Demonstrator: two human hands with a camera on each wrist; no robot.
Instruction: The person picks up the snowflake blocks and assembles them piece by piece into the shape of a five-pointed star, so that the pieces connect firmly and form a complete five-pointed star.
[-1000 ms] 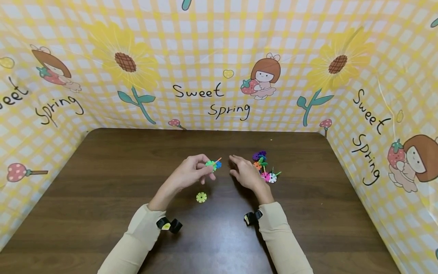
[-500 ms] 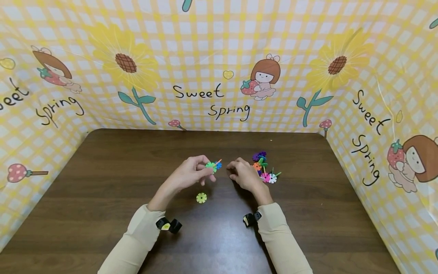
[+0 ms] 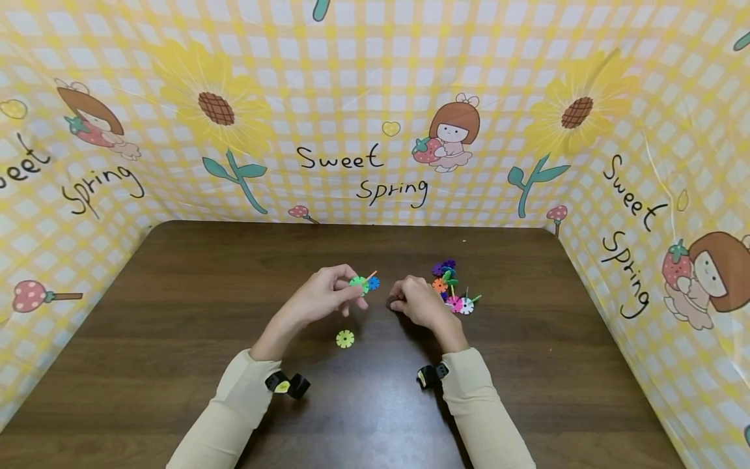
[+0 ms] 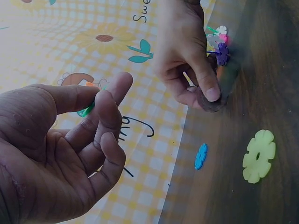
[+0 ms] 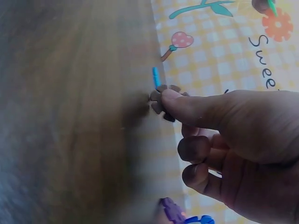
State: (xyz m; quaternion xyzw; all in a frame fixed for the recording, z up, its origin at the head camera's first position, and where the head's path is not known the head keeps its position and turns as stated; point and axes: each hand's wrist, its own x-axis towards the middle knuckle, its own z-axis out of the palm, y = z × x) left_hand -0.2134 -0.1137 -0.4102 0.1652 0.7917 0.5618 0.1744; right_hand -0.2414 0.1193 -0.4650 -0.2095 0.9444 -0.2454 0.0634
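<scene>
My left hand (image 3: 328, 294) pinches a green notched flower disc (image 3: 359, 284) between thumb and fingers, with an orange disc (image 5: 278, 24) slotted into it. Opposite, my right hand (image 3: 420, 301) grips a brown notched disc (image 5: 161, 100) between thumb and index finger, close over the table. The other fingers of that hand curl beneath. A blue disc (image 4: 201, 156) lies flat on the table between the hands; in the head view it peeks out beside the green one. Nearer the body lies a yellow-green disc (image 3: 345, 339).
Right of the right hand sits a cluster of joined discs, with purple (image 3: 438, 268), orange (image 3: 439, 285), pink (image 3: 454, 303) and white (image 3: 466, 305) pieces. The brown wooden table (image 3: 234, 260) is bordered by a yellow checked cloth (image 3: 351, 117) on three sides.
My right hand has drawn its fingers together, now pinching the brown disc, and has shifted slightly toward the body. My left hand has barely moved, still holding the green and orange discs.
</scene>
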